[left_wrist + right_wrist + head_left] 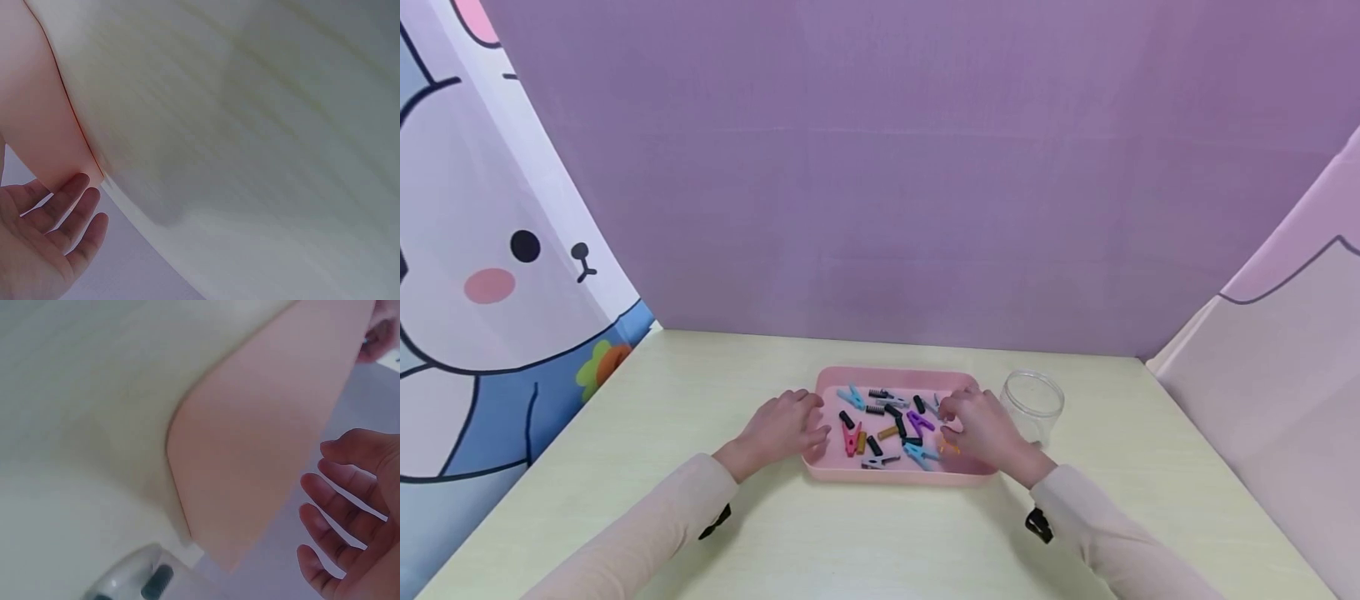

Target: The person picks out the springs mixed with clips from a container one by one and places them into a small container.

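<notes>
Pink tray [895, 477] btwn L/R hands [781, 427] [987, 425]

A left sleeve [651, 518] and a right sleeve [1120, 527] in matching pale beige.
Both are long and plain, lightly creased along the forearm. At the underside of the left cuff [717, 477] shows a narrow black piece [717, 522]; under the right cuff [1054, 485] sits a blockier black piece [1039, 526] with lighter glints, its details too small to read. The left hand [780, 425] and the right hand [983, 423] are bare from cuff to fingertips.
</notes>
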`<state>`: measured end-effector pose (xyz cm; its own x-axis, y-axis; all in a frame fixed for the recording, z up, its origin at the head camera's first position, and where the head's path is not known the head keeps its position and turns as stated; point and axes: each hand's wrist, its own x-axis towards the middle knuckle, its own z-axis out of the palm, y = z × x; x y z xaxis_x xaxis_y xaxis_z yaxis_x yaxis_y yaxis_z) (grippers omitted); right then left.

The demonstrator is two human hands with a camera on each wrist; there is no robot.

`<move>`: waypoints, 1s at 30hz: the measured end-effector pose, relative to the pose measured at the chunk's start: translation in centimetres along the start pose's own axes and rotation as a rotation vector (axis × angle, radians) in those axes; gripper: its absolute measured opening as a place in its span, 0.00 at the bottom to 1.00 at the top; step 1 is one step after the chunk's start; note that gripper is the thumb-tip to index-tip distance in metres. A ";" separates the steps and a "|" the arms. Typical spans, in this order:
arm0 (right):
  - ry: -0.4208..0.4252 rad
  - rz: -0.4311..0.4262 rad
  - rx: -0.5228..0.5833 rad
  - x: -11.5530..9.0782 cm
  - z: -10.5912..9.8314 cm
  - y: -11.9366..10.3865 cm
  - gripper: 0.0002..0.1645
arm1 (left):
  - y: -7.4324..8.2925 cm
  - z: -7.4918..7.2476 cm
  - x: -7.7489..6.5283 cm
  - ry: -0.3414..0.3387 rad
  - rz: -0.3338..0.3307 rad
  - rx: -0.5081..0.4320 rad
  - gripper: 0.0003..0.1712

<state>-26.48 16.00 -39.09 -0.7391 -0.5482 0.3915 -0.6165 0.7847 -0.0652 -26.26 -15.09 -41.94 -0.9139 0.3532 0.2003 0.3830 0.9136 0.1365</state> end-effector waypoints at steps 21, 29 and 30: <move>-0.123 -0.104 -0.014 0.9 2.5 -1.7 0.07 | 0.0 0.2 0.0 -0.008 -0.017 0.003 0.29; -0.160 -0.097 -0.043 1.0 2.8 -1.6 0.06 | 0.1 0.3 0.0 -0.010 -0.021 -0.009 0.28; -0.166 -0.091 -0.040 1.0 2.8 -1.6 0.06 | 0.1 0.3 0.0 -0.009 -0.021 -0.008 0.28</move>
<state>-26.99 13.37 -41.15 -0.7176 -0.6547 0.2376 -0.6738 0.7389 0.0011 -26.27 -14.96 -42.18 -0.9229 0.3361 0.1881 0.3649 0.9192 0.1481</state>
